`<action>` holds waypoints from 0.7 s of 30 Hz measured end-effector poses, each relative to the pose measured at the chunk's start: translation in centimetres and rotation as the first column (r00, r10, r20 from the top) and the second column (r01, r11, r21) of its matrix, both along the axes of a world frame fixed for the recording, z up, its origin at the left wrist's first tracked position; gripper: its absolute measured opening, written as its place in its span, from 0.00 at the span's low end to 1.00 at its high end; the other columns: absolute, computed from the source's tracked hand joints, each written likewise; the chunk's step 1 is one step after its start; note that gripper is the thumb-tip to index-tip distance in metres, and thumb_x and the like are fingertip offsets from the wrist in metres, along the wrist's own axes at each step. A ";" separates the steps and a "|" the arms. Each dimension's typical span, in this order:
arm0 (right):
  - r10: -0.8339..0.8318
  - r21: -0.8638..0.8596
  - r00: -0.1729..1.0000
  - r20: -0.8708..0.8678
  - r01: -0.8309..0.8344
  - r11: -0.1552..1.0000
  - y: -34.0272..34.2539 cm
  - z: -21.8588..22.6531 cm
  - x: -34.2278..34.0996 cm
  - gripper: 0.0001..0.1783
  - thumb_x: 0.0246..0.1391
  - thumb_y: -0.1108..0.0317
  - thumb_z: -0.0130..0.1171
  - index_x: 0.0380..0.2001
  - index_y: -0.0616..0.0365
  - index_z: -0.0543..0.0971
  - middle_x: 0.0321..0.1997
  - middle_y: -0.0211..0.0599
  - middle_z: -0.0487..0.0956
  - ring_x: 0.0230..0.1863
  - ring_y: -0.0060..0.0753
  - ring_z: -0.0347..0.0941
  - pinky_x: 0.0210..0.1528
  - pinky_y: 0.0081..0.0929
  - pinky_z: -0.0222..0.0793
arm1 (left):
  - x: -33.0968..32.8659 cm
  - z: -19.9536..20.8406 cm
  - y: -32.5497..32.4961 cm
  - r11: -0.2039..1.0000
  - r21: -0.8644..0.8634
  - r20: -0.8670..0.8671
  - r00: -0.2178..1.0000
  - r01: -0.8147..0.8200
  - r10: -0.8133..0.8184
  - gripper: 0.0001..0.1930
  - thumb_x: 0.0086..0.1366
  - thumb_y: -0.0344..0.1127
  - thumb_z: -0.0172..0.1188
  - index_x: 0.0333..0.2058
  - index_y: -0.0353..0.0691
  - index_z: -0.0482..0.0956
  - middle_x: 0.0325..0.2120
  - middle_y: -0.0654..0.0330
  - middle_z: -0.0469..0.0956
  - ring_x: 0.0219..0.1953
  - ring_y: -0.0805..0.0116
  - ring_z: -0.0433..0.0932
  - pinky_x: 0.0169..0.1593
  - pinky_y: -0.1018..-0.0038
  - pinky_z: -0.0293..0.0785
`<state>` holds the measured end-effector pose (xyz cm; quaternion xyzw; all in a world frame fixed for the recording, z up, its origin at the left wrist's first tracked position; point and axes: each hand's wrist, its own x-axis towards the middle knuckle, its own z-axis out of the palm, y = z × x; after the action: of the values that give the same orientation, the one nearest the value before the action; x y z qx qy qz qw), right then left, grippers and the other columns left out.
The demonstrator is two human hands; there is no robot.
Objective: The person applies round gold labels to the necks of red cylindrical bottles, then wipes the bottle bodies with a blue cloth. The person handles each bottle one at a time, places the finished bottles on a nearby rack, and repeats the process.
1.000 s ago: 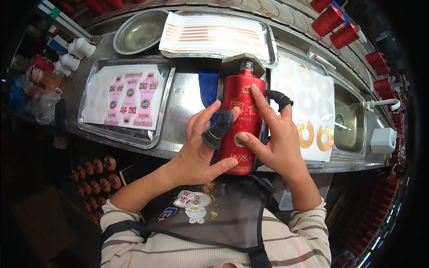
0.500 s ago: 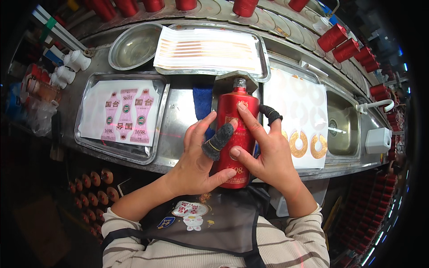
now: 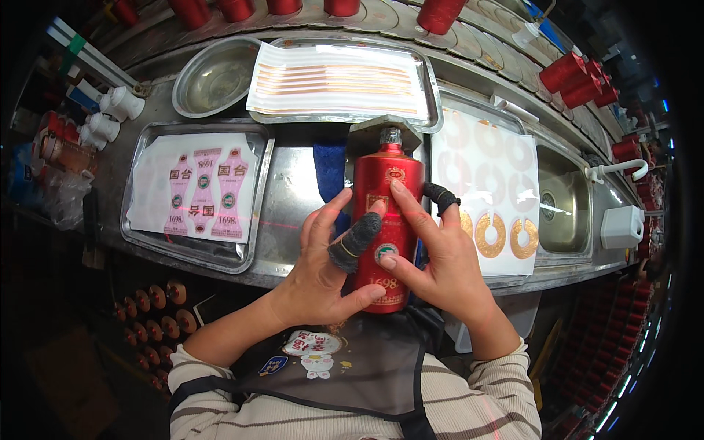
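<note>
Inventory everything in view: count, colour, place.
Red bottle: one, red, centre
Block: one, grey, behind bottle
Cloth: one, blue, left of bottle
Label sheet: one visible, pink and white, left
Striped sheet: one visible, white and gold, upper centre
Ring sheet: one visible, white and gold, right
Trays: at least two, metallic, under sheets
Bowl: one, metallic, upper left
Sink: one, metallic, right
Faucet: one, white, right
Jug: one, white, far right
Small containers: several, white, left
Conveyor: one, grey, top
Red cylinders: many, red, top and right
Round ends: many, copper, lower left
Workbench: one, metallic, under trays
Apron: one, dark, bottom
Sweater: one, striped cream, bottom
Left grip: one, dark finger sleeve, touching bottle
Right grip: one, dark finger sleeve, touching bottle
</note>
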<state>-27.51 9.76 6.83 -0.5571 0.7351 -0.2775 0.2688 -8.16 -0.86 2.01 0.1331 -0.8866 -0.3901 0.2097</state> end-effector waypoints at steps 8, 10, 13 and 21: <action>-0.002 -0.020 0.999 0.033 0.002 1.000 -0.1 -0.4 -0.3 0.47 0.48 0.53 0.70 0.71 0.44 0.64 0.60 0.59 0.69 0.54 0.57 0.73 0.54 0.42 0.71 | 0.0 -0.2 -0.1 0.999 -0.034 -0.033 0.999 -0.017 0.016 0.49 0.56 0.50 0.68 0.71 0.44 0.53 0.72 0.50 0.55 0.71 0.41 0.50 0.66 0.48 0.49; -0.025 -0.007 1.000 0.002 0.025 1.000 0.0 -1.2 -0.6 0.46 0.50 0.45 0.68 0.72 0.28 0.63 0.48 0.58 0.71 0.41 0.58 0.77 0.42 0.41 0.75 | 0.0 -0.3 -0.1 0.999 -0.014 -0.023 0.999 -0.032 0.032 0.49 0.56 0.50 0.68 0.71 0.43 0.52 0.71 0.50 0.56 0.71 0.41 0.50 0.66 0.48 0.50; -0.026 -0.054 1.000 0.008 0.027 0.998 -0.1 -2.1 -0.8 0.48 0.49 0.43 0.68 0.72 0.28 0.61 0.46 0.57 0.72 0.40 0.58 0.76 0.42 0.42 0.74 | -0.1 -0.1 -0.2 0.999 -0.035 0.016 1.000 -0.015 0.016 0.49 0.57 0.51 0.68 0.71 0.41 0.51 0.71 0.48 0.56 0.71 0.41 0.49 0.66 0.49 0.50; -0.070 0.011 0.995 0.072 0.070 0.998 0.4 -0.8 -0.7 0.48 0.48 0.46 0.70 0.72 0.32 0.61 0.48 0.55 0.73 0.42 0.53 0.75 0.47 0.40 0.72 | 0.4 -1.1 -0.2 0.997 -0.005 -0.078 0.994 -0.074 0.074 0.47 0.61 0.49 0.65 0.71 0.40 0.50 0.71 0.47 0.57 0.72 0.43 0.50 0.69 0.49 0.47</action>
<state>-28.22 10.14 6.08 -0.5195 0.7451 -0.3038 0.2877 -7.75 -1.06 0.90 0.1498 -0.8739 -0.3833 0.2589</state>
